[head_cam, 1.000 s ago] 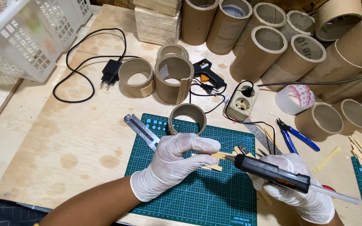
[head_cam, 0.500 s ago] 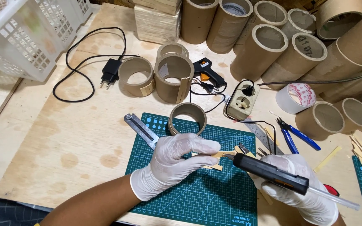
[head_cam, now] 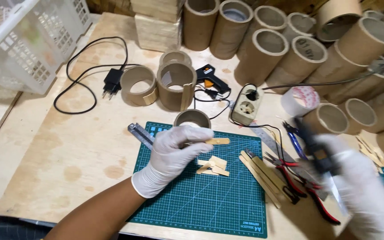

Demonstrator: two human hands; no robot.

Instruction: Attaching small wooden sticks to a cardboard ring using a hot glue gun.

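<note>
My left hand [head_cam: 172, 158], in a white glove, pinches a flat wooden stick [head_cam: 217, 141] above the green cutting mat [head_cam: 201, 200]. Small cut pieces of stick [head_cam: 213, 166] lie on the mat just under it. My right hand [head_cam: 361, 191], also gloved and blurred by motion, is shut on a black cutter [head_cam: 313, 144] off the mat's right edge, over red-handled pliers [head_cam: 296, 180]. A metal ruler [head_cam: 139, 133] pokes out behind my left hand.
Several long wooden sticks [head_cam: 258, 171] lie on the mat's right edge. Cardboard tubes [head_cam: 267, 49] crowd the back, with short rings [head_cam: 176, 84] nearer. A black glue gun [head_cam: 210, 76], power socket [head_cam: 247, 110], black plug and cord [head_cam: 111, 82], tape roll [head_cam: 299, 100] and white basket [head_cam: 32, 40] stand around.
My right hand has swung the cutter away from the stick, out to the right past the mat. My left hand has kept the stick and lifted it slightly.
</note>
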